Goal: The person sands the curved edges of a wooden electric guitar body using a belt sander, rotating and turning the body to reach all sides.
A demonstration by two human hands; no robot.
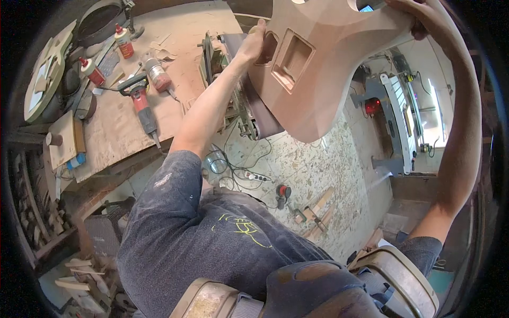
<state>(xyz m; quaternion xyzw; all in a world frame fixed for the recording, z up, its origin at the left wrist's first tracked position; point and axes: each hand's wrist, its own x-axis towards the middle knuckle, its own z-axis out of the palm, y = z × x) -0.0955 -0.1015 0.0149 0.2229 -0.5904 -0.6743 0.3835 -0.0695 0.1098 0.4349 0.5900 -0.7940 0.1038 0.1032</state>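
I hold up an unfinished wooden electric guitar body (323,58), its bare brown face toward me with a rectangular cavity and a smaller rounded one beside it. My left hand (255,41) grips its left edge near the smaller cavity, thumb up along the rim. At the upper right my right hand (419,16) is closed around the narrow end of the body, partly cut off by the picture's top. Just behind and below the body's left edge stands a belt sander (260,114) with a dark belt, apart or touching I cannot tell.
On the workbench (169,32) at left lie a red die grinder (142,106), another power tool (157,74) and glue bottles (124,41). Cables, a power strip (255,176) and clamps (307,214) lie on the stained floor (339,169). A grey machine (395,122) stands at right.
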